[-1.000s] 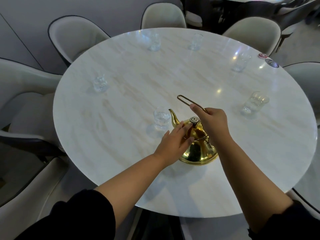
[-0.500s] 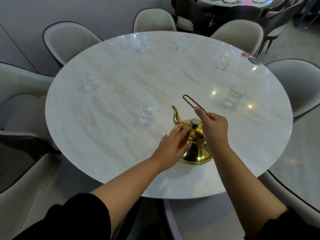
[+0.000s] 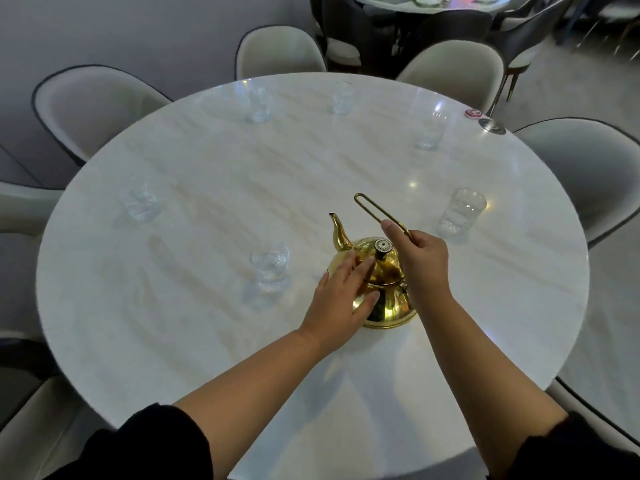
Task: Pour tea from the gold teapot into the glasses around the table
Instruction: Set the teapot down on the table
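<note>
The gold teapot stands on the round marble table, spout pointing up-left. My right hand is closed around its thin wire handle. My left hand lies flat against the pot's left side, fingers spread toward the lid. A short glass stands just left of the spout. A taller glass stands to the right. Several more glasses ring the far side, such as one at the left, one at the back and one at the back right.
Pale upholstered chairs surround the table. Two small round discs lie on the far right rim. Another laid table with dark chairs stands behind.
The view has pulled back and shifted, so the table looks farther away. The teapot now stands farther right of the short glass. Both hands keep their hold on it.
</note>
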